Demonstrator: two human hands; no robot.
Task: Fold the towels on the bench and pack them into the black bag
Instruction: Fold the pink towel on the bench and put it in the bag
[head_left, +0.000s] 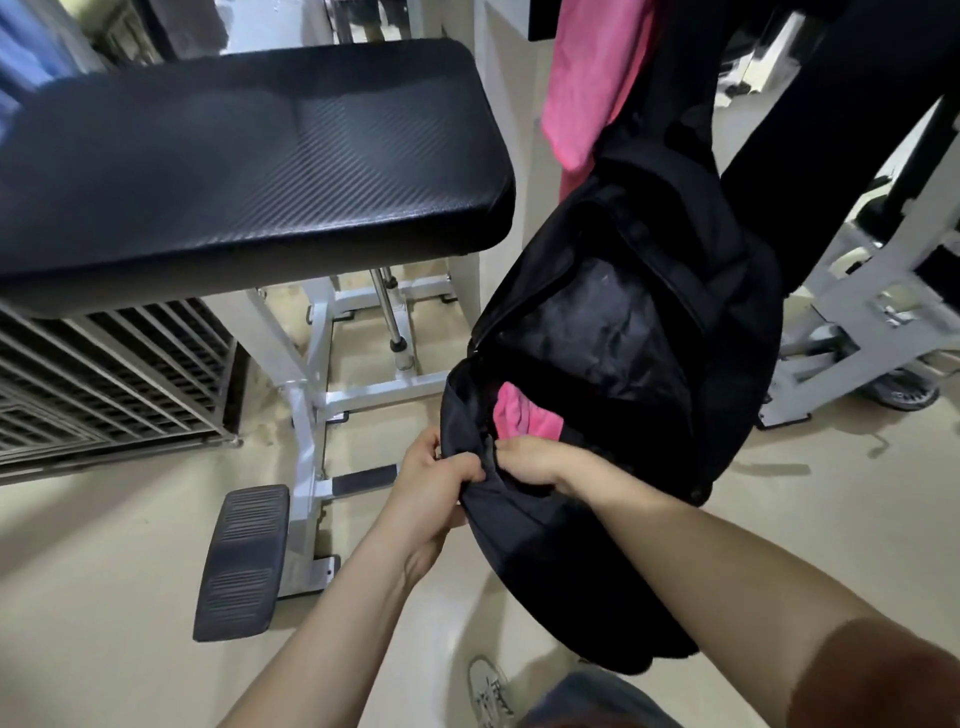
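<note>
The padded bench (249, 156), black with a fine ribbed weave, lies up and left of the hands. The soft black bag (623, 322) hangs slack just above them, with a fuzzy pink towel (519, 415) bunched inside its mouth. The left hand (436, 480) and right hand (530, 462), side by side, each clench the bag's cloth rim.

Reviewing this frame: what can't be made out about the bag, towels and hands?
Head view only.
- Contents of the black bag: only a corner of pink towel shows; the bag's fabric hides the rest.
- Pink cloth above the bag: cut off by the top edge, so its hanger is unseen.
- Left hand and right hand: fingertips buried in bag folds; any zip pull is hidden.
- Blue shape, top left: blurred, cropped.
</note>
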